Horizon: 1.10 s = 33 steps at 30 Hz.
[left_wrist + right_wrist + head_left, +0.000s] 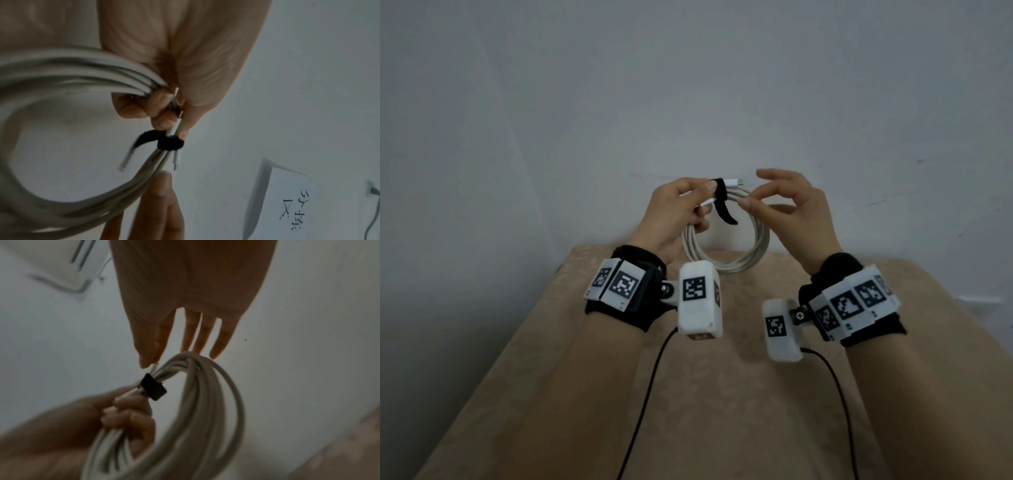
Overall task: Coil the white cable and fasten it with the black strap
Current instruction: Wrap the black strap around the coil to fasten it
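The white cable (739, 263) is wound into a round coil and held up in the air above the far table edge. A black strap (719, 192) is wrapped around the bundle near its top, and its loose tail hangs down. My left hand (705, 197) grips the bundled strands just left of the strap (170, 144), thumb on top. One connector end (734, 181) sticks out to the right past the strap. My right hand (753, 190) is on the right of the strap, fingers (205, 337) straight and spread, their tips touching the coil (205, 386). It holds nothing.
A beige patterned cloth (688, 394) covers the table below the hands, against a plain white wall. Black leads (647, 394) run back from both wrist cameras. A paper sign (287, 203) hangs on the wall.
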Tool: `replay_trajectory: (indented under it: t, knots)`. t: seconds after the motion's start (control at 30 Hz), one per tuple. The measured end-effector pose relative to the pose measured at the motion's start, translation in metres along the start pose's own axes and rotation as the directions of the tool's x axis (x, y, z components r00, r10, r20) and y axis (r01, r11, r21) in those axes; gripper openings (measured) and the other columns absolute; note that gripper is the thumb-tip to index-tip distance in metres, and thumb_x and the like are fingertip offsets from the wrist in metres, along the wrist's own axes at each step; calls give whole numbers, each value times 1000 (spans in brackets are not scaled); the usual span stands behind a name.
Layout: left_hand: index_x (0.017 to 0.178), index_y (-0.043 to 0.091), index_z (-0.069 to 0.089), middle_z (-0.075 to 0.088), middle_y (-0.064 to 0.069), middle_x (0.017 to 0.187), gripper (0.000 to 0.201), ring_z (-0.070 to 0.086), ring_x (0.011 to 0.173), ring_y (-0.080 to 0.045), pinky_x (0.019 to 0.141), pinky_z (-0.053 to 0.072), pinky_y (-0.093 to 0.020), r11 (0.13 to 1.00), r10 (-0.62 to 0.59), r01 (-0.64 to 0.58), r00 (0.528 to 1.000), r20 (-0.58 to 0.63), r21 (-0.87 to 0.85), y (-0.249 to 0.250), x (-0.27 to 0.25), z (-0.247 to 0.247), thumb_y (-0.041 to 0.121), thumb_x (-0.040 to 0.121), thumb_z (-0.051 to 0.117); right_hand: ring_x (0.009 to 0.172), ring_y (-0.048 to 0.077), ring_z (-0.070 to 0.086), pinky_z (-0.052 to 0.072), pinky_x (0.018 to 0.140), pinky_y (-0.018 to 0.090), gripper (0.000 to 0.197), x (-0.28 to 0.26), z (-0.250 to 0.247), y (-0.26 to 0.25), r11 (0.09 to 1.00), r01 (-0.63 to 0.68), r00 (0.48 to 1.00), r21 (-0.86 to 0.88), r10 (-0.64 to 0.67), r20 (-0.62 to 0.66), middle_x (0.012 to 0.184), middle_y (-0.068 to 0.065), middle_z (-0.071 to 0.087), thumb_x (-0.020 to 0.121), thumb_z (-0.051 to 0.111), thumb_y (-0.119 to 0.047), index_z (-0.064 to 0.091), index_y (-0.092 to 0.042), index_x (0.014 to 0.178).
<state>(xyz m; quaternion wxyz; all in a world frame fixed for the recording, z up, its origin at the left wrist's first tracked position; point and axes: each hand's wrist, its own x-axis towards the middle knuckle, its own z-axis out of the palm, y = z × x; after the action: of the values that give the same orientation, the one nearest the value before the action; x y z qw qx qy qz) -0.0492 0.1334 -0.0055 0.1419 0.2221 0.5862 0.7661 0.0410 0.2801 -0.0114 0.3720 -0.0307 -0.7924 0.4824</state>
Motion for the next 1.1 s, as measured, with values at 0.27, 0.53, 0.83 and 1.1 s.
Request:
replay_trajectory:
  t: [0.27,0.53,0.83,1.1]
  knots:
    - [90,6,64,50,0,51,9,33,39,-6,53,37,-24,986,-97,93,995,-22,-142,3,2,0,12,93,59,122,25,47,38,99,30,37,-1,10,15,888,311,946,-339,-253,203,142,9,42,70,81,-13,69,-21,105]
    - [88,7,63,49,-1,52,9,32,38,-6,54,37,-25,984,-123,118,992,-31,-136,3,1,3,12,93,58,111,24,55,43,91,28,10,-1,10,15,874,391,920,-288,-378,103,131,8,54,75,78,-20,76,-19,85]
    - [92,6,62,49,-2,54,8,33,36,-5,51,39,-22,982,-144,138,989,-42,-127,1,2,2,12,93,58,105,20,53,46,83,32,12,-2,14,12,778,509,859,-367,-484,166,120,9,54,80,68,-28,71,-16,80]
    - [86,7,62,49,-3,55,8,34,38,-6,51,37,-23,980,-150,141,987,-56,-138,-3,3,0,11,93,59,104,22,51,39,85,26,12,1,11,12,772,514,857,-373,-475,198,116,5,58,83,65,-24,68,-12,82]
